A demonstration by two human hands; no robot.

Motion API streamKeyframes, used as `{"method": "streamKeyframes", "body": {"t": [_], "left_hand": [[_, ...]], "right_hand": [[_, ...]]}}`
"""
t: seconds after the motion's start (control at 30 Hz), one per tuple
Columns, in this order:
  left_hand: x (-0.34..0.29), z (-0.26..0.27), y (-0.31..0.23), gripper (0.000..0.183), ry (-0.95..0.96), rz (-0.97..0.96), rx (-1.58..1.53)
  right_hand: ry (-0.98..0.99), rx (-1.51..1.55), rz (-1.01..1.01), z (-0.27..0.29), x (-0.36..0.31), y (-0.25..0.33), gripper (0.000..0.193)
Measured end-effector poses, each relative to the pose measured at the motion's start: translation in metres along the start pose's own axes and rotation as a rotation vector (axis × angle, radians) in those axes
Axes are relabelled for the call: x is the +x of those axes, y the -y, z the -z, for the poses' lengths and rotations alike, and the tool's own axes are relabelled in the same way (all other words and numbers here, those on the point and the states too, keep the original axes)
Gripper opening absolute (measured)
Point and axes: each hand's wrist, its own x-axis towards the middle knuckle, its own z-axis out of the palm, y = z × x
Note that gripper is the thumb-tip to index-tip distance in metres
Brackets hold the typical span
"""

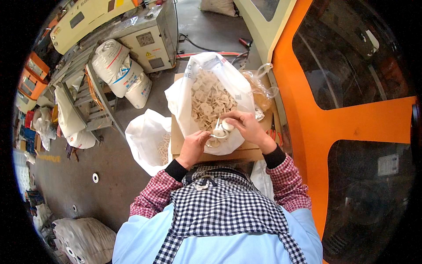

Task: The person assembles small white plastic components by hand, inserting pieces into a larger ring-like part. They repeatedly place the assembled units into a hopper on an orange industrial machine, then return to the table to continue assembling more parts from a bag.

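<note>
In front of me stands an open white sack (178, 99), filled with cream-white moulded plastic parts (209, 94) that have round discs and thin stems. Over its near edge, both my hands are at a small cluster of white plastic parts (221, 131) with round ends. My left hand (194, 146) pinches a thin end of the cluster between thumb and fingers. From the other side, my right hand (248, 125) grips a round white disc with curled fingers. Whether the pieces in the cluster are joined is too small to tell.
A smaller white sack (143, 138) with ring-like pieces stands at the left. Brown cardboard (176, 132) lies under the main sack, with a clear plastic bag (259, 88) beside it. An orange machine (303, 132) walls the right side. Stacked full sacks (125, 72) lean by a metal ladder (94, 101).
</note>
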Motion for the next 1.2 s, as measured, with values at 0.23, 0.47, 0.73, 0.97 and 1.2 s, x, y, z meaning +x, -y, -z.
{"method": "streamKeyframes", "body": {"t": [0.23,0.47,0.73,0.97,1.2], "left_hand": [[0.001,0.008,-0.003,0.014,0.016,-0.008,0.015],[-0.003,0.004,0.003,0.015,0.016,0.006,0.046],[-0.002,0.007,0.014,0.020,-0.022,0.018,0.147],[-0.011,-0.005,-0.003,0.030,0.139,0.773,-0.921],[-0.013,-0.006,-0.003,0.035,0.108,0.927,-1.475]], "right_hand": [[0.044,0.213,-0.045,-0.001,-0.006,-0.019,0.029],[-0.095,0.001,-0.038,-0.006,-0.011,-0.002,0.023],[-0.195,-0.086,-0.042,-0.017,-0.012,0.007,0.022],[-0.317,-0.157,0.264,-0.054,-0.015,0.019,0.027],[-0.218,-0.151,0.407,-0.061,-0.028,0.019,0.038]]}}
